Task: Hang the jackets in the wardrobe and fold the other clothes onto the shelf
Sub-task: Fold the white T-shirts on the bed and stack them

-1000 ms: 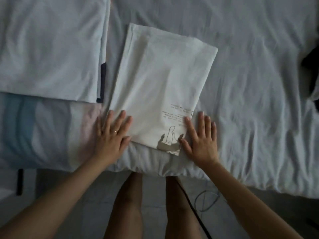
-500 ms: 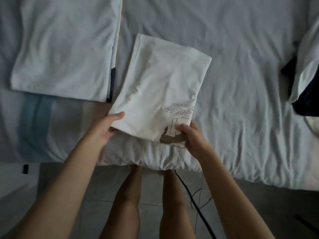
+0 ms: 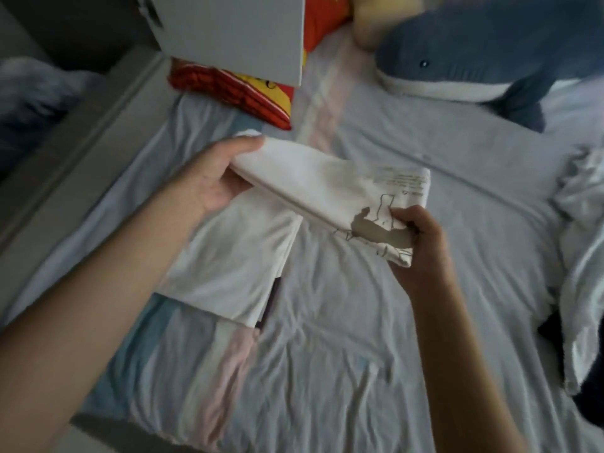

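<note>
A folded white T-shirt with a brown print (image 3: 330, 188) is lifted off the bed, held between both hands. My left hand (image 3: 212, 178) grips its left end, thumb on top. My right hand (image 3: 415, 243) pinches the printed corner on the right. Below it, on the bed, lies another folded white garment (image 3: 235, 259) with a dark edge showing at its right side.
The bed sheet (image 3: 359, 338) is wrinkled, pale grey with blue and pink stripes. A blue plush shark (image 3: 474, 57) and a red-yellow cushion (image 3: 248, 93) lie at the far end. A white panel (image 3: 235, 34) hangs over the cushion. Loose white and dark clothes (image 3: 585, 289) pile at right.
Both hands went from pressing flat on the folded printed T-shirt to gripping its ends and lifting it off the bed. The view swung up and leftward toward the bed's far end.
</note>
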### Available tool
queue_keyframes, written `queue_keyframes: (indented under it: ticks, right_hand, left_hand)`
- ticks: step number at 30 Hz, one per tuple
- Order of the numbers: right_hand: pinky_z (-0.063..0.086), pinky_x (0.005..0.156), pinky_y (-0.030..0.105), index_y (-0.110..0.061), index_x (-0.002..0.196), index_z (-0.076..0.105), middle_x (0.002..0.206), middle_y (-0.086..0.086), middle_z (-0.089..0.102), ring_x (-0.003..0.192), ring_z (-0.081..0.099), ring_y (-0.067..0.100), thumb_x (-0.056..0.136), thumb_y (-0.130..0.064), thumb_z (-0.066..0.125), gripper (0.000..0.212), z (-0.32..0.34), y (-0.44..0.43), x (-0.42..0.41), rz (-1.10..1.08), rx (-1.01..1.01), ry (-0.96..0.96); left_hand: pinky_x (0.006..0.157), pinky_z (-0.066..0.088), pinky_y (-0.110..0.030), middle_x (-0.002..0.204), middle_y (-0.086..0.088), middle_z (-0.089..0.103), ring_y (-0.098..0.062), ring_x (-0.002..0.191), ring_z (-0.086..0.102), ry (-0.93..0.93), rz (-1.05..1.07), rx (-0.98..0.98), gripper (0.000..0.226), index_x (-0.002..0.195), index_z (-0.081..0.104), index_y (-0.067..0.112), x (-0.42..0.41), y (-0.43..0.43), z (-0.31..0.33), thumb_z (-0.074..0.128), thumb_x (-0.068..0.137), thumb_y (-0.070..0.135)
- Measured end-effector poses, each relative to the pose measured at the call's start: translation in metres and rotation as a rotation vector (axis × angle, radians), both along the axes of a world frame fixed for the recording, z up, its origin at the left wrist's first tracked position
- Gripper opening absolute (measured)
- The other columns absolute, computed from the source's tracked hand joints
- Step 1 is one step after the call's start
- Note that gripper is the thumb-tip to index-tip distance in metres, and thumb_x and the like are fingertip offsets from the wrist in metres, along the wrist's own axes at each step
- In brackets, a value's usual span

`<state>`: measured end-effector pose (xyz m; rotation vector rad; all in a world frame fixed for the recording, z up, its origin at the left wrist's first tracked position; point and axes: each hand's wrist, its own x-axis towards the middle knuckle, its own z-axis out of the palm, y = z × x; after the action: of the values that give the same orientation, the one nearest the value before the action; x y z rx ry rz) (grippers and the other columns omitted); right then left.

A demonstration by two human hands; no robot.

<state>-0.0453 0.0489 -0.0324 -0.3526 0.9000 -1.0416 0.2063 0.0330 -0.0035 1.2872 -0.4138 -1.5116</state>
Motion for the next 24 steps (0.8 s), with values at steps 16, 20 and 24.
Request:
queue_keyframes:
  ticks: [16,20,24]
  right_hand:
    - [0.054,0.09,0.042,-0.016,0.103,0.062,0.112,0.01,0.066,0.103,0.065,0.027,0.085,-0.009,0.064,0.019,-0.23,0.081,0.167,0.345,0.127,0.619]
    - [0.055,0.086,0.029,-0.008,0.12,0.06,0.107,0.002,0.066,0.098,0.065,0.018,0.09,-0.018,0.064,0.031,-0.227,0.081,0.169,0.36,0.126,0.65]
    - [0.057,0.078,0.023,-0.008,0.113,0.062,0.109,0.006,0.066,0.095,0.066,0.019,0.089,-0.013,0.065,0.024,-0.226,0.08,0.167,0.384,0.182,0.567]
  left_hand:
    - [0.068,0.054,-0.028,0.106,-0.001,0.059,-0.014,0.091,0.059,-0.083,0.467,0.459,0.011,0.089,0.053,0.019,0.134,0.128,-0.222,0.049,0.098,0.024]
    - [0.047,0.055,-0.024,0.099,0.0,0.063,-0.009,0.079,0.062,-0.097,0.468,0.422,0.013,0.103,0.057,0.016,0.145,0.135,-0.237,0.056,0.094,0.025]
    - [0.053,0.055,-0.027,0.096,-0.001,0.063,-0.01,0.078,0.064,-0.125,0.551,0.349,0.023,0.115,0.05,0.014,0.154,0.139,-0.241,0.056,0.094,0.019]
